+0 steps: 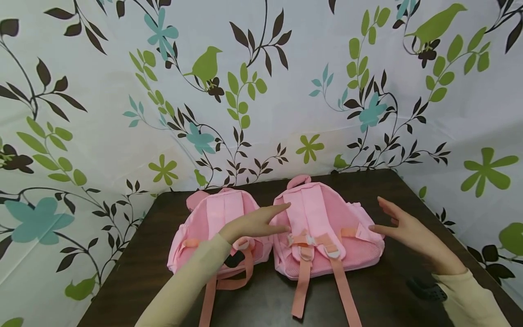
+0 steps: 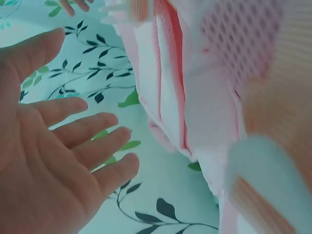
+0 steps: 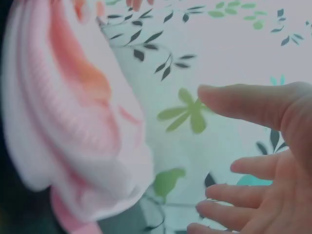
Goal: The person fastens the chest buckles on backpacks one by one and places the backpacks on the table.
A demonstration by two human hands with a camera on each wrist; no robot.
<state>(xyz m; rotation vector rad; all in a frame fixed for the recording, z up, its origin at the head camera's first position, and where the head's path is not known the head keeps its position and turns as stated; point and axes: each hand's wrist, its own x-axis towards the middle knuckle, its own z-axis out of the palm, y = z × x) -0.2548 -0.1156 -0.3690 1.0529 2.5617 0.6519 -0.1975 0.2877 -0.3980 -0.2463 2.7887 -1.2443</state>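
Observation:
Two small pink backpacks lie side by side, their shoulder straps facing up. Over the gap between the left backpack and the right backpack my left hand hovers, its fingers extended and holding nothing. My right hand is off the right side of the right backpack, with fingers spread and nothing held. In the left wrist view the left palm faces the camera, apart from the pink fabric. The right wrist view shows the right hand away from the bag's side.
Both bags rest on a dark wooden table. Peach webbing straps trail toward the table's front. Behind and beside the table hangs a white cloth printed with leaves, birds and flowers. A dark band sits at the right wrist.

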